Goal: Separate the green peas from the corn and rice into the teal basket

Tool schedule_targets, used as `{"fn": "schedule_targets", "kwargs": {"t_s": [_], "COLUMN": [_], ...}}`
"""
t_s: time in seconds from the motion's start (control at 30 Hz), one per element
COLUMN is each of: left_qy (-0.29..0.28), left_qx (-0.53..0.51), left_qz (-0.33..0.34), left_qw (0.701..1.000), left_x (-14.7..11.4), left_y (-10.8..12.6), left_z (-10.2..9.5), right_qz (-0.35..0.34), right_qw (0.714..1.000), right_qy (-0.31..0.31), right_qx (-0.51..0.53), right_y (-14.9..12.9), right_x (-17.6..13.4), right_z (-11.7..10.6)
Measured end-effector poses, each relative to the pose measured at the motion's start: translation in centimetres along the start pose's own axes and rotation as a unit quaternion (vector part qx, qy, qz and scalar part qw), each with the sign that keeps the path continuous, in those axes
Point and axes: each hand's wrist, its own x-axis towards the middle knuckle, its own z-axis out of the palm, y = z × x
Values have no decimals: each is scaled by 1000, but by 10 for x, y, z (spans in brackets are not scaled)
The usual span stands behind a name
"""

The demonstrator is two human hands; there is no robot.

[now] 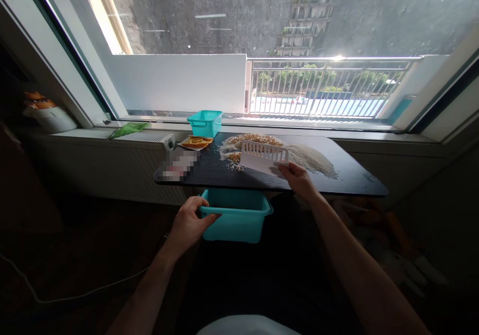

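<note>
My left hand [192, 220] grips the left rim of a turquoise plastic bin [235, 225], fingers over the edge and thumb across its near side. The bin is just below the front edge of the dark tabletop [202, 167]. In my right hand [297, 177] is a white slotted plastic divider [262, 163], its slots along the upper edge. It stands tilted among the grains on the table. Yellow-brown kernels [262, 139] mixed with white grains lie behind it. To its right spreads a heap of white grains [312, 159]. The bin's inside looks dark.
A smaller turquoise basket [205, 124] stands at the back left, by an orange packet [196, 143]. A blurred item [177, 166] lies at the left end. The radiator [123, 160] carries a green cloth [130, 129]. A white cable [75, 300] runs over the floor.
</note>
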Motion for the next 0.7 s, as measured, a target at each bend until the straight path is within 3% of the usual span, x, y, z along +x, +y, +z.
{"fn": "schedule_targets", "kwargs": {"t_s": [0.7], "left_qy": [-12], "left_qx": [2], "left_qz": [-4], "left_qw": [1000], "left_x": [4], "left_y": [-1], "left_z": [2], "right_qz": [-4], "right_qw": [1000], "right_qy": [-26], "right_qx": [-6], "right_y": [-10], "right_x": [-8], "right_z": [5]}}
